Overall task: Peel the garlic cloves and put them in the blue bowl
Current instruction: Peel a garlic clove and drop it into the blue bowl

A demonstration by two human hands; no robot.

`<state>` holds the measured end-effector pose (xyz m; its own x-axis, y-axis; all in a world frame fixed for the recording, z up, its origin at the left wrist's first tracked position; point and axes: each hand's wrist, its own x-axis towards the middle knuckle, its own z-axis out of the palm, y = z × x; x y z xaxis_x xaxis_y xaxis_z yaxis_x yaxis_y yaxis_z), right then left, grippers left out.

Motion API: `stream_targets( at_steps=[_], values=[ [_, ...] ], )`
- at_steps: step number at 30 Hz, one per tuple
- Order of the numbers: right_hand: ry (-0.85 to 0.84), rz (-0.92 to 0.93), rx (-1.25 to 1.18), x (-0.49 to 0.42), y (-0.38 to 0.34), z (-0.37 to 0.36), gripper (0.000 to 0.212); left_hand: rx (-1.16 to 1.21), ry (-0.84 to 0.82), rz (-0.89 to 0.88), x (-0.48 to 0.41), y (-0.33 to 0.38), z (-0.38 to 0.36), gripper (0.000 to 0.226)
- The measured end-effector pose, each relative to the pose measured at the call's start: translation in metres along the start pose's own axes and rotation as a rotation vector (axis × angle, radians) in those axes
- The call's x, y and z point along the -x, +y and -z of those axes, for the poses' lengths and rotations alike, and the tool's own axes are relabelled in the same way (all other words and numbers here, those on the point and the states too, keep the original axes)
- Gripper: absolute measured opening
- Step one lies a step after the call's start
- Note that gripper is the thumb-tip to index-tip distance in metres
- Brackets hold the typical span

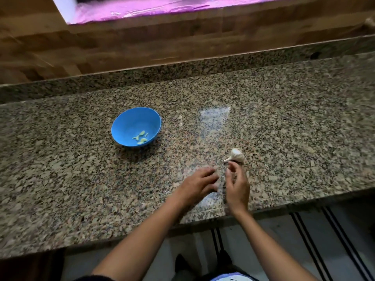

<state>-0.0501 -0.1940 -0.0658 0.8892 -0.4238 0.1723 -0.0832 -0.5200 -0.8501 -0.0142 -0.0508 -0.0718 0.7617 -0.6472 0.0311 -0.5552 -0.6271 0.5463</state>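
Sitting on bench (284,118), garlic bulb (236,155) at 4 o'clock from blue bowl (136,126), well apart. Peeled cloves (141,137) lie in bowl. Your right hand (237,183) curled just below bulb, contact unclear. Your left hand (197,184) flat, fingers relaxed.

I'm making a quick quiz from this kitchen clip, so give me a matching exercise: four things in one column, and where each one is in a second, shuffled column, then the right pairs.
Things:
1. blue bowl
2. peeled cloves
3. garlic bulb
4. left hand

Places:
A. just beyond the fingertips of the right hand
B. inside the bowl, at its bottom
C. on the granite counter, far left of both hands
D. over the counter's near edge, left of the right hand

Pairs: 1-C, 2-B, 3-A, 4-D
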Motion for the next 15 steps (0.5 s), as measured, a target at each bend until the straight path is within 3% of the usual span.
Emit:
stream_targets(
  at_steps=[4, 9, 15],
  values=[
    [-0.151, 0.066, -0.006, 0.008, -0.017, -0.021, 0.024, -0.131, 0.022, -0.151, 0.046, -0.037, 0.015, 0.034],
    [-0.298, 0.065, -0.094, 0.025, -0.039, -0.057, 0.023, -0.190, -0.011, -0.047, 0.117, -0.065, 0.045, 0.036],
    [-0.348, -0.029, -0.184, 0.042, -0.058, -0.080, 0.021, -0.369, 0.250, 0.071, 0.168, -0.055, 0.045, 0.020]
  ],
)
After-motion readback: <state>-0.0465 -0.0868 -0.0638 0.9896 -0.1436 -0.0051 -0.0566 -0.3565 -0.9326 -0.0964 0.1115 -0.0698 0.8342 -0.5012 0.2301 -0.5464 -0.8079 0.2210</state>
